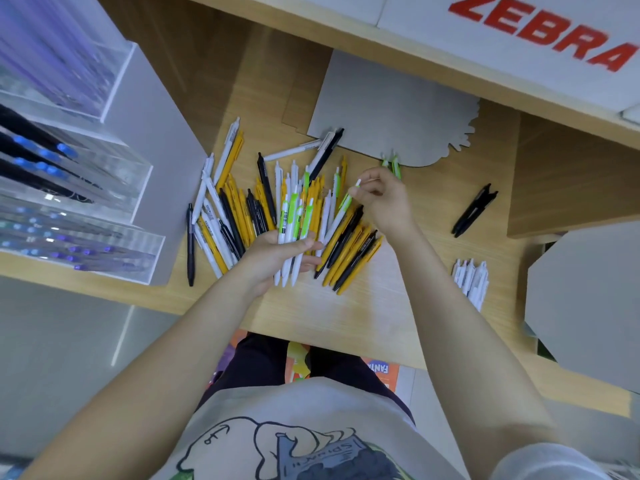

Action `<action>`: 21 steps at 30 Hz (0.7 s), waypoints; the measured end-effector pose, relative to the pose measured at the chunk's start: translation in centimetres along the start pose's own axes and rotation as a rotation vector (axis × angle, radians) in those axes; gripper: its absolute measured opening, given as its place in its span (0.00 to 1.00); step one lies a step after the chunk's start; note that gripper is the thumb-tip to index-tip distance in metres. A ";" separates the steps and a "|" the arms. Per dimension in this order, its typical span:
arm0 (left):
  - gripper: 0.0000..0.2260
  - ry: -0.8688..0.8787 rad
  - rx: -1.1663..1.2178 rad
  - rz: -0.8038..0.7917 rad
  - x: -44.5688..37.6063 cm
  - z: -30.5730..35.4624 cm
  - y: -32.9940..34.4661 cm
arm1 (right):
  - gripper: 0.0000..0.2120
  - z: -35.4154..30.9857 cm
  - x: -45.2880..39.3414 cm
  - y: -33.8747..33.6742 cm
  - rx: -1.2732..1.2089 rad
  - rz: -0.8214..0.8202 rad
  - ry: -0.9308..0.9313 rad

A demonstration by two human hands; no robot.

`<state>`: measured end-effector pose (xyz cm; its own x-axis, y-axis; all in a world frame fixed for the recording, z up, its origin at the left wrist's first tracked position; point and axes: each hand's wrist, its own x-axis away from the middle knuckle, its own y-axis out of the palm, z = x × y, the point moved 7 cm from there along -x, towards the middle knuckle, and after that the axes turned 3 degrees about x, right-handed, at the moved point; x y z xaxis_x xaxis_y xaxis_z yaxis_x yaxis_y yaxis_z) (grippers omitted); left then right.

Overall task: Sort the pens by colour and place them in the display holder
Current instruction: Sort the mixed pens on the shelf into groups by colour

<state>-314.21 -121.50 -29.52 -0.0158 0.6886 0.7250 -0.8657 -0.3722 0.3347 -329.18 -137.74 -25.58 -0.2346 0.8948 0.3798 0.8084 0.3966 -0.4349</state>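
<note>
Several green-and-white pens (pixel 294 233) stand bunched in the left hand (pixel 273 252), fingers wrapped round them to keep one colour together. Right hand (pixel 381 199) fingers pinch one more green pen (pixel 344 206) above the mixed pile (pixel 263 209) mid-worktop. Two black pens (pixel 472 211) and some white pens (pixel 471 280) lie sorted near the right edge.

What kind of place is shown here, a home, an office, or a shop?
Probably a stationery shop. A red ZEBRA sign, a pen brand, runs along the shelf edge, clear acrylic display holders on the left are stocked with pens, and many loose pens lie on the wooden counter for sorting.
</note>
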 end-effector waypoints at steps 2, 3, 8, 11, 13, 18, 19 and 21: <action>0.12 0.033 -0.016 0.020 0.1 0.6 0.0 | 0.07 -1.5 0.6 -1.9 -0.086 0.033 0.011; 0.12 0.045 -0.016 0.027 0.2 0.9 0.0 | 0.07 -2.2 0.8 -2.8 -0.120 0.039 0.007; 0.26 0.048 -0.026 -0.062 0.2 2.1 1.7 | 0.07 -4.8 2.1 -2.0 -0.149 -0.116 0.010; 0.18 0.039 -0.031 -0.101 -0.2 2.0 3.3 | 0.06 -4.9 2.8 0.8 -0.117 -0.196 0.023; 0.10 0.038 -0.031 -0.064 -0.5 1.8 3.3 | 0.08 -4.0 2.7 1.1 -0.135 -0.158 0.040; 0.06 0.028 0.043 0.034 -0.9 1.3 1.1 | 0.22 -0.4 -0.2 0.5 0.094 -0.076 0.014; 0.07 0.021 0.057 0.035 -1.0 1.3 0.8 | 0.27 0.1 -0.8 1.1 0.172 -0.130 0.006; 0.09 0.003 0.071 0.016 -1.0 1.1 0.4 | 0.39 1.1 -1.8 2.5 0.342 -0.249 -0.009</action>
<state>-313.97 -123.03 -29.49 -0.0311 0.6839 0.7289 -0.8275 -0.4267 0.3650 -327.38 -138.15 -28.28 -0.4060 0.7645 0.5007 0.5015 0.6444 -0.5772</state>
